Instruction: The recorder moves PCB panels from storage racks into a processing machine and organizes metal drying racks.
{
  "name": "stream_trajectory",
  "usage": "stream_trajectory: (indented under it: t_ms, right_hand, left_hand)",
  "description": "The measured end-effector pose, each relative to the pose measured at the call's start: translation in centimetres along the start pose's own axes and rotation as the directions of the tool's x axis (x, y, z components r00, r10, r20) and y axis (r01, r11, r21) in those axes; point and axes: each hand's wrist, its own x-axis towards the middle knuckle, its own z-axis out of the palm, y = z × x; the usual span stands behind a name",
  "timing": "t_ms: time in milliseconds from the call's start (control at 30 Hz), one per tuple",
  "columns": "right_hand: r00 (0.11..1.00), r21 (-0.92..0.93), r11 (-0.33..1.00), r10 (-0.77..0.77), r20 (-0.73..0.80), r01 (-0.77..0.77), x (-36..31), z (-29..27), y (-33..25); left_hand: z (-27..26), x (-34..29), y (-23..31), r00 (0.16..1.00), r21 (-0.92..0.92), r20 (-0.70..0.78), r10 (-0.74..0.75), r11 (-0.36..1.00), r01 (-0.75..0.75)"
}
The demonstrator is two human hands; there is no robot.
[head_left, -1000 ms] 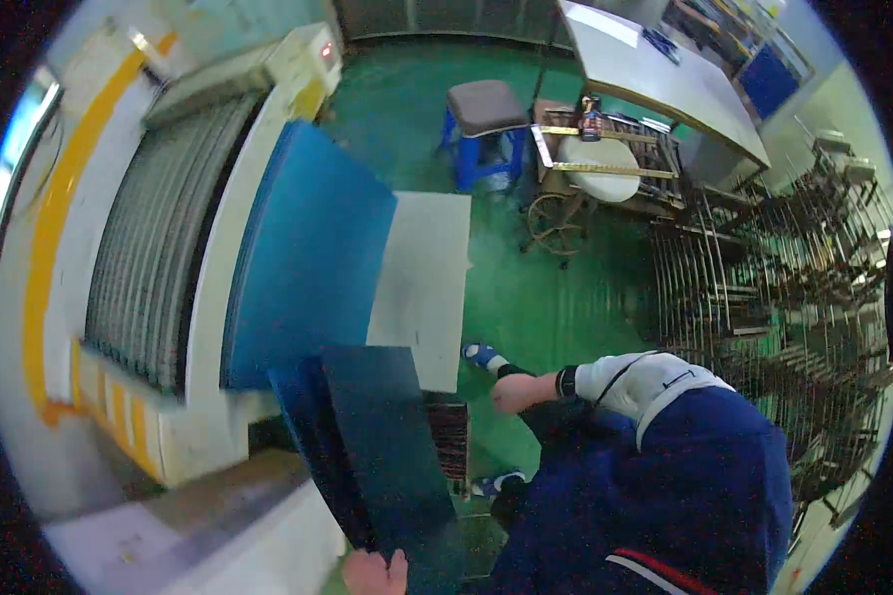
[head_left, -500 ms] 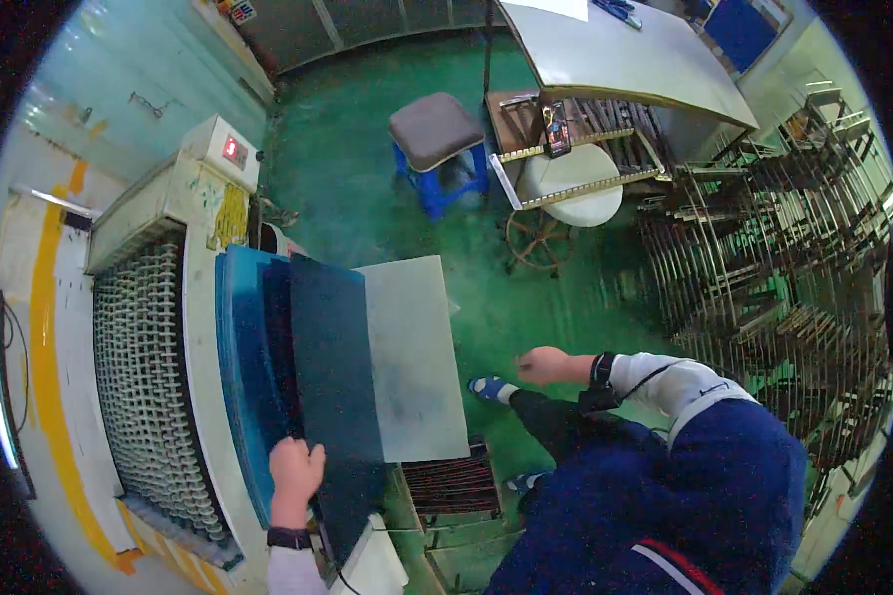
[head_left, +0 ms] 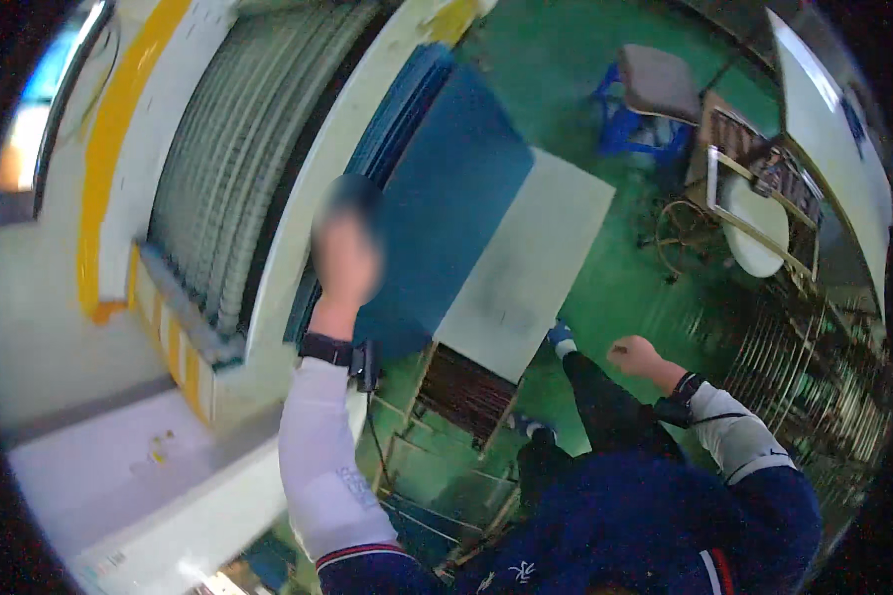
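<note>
My left hand (head_left: 347,253), too blurred to tell its grip, was at the blue sheets (head_left: 456,193) along the pale board (head_left: 531,273)'s left edge, seemingly gathered, not yet squared; my right hand (head_left: 635,357) hung empty, loosely curled.

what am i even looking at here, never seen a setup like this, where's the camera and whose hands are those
There is no robot here, just a person working bare-handed. The wide fisheye camera sits on their head and looks down, so straight edges bend and the corners are black.

The left hand is over the edge of some blue sheets, beside a machine with rows of grey rollers. Blur hides its fingers, so I can't tell whether it grips a sheet. The right hand is well apart from the sheets, with nothing visibly held.

Next to the blue sheets is a pale board. Beyond, a stool stands on the green floor.
</note>
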Motion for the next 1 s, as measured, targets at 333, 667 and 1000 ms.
stream_trajectory:
  t_ms: [333, 667, 1000]
  right_hand:
    - [0.96, -0.17, 0.952, -0.228, 0.161, 0.255, 4.0, 7.2, -8.9]
    - [0.817, -0.172, 0.836, -0.429, 0.386, 0.521, 4.8, 18.3, -17.1]
    - [0.759, -0.417, 0.708, -0.258, 0.598, 0.569, 8.4, 30.1, -19.3]
  left_hand:
    - [-1.3, -23.8, 1.6, 0.934, -0.279, -0.165, -0.318, 0.923, 0.265]
    - [11.4, -58.0, 14.1, 0.441, -0.522, 0.269, -0.857, 0.255, 0.814]
    - [17.5, -61.2, 24.1, 0.38, -0.614, 0.481, -0.791, 0.006, 0.789]
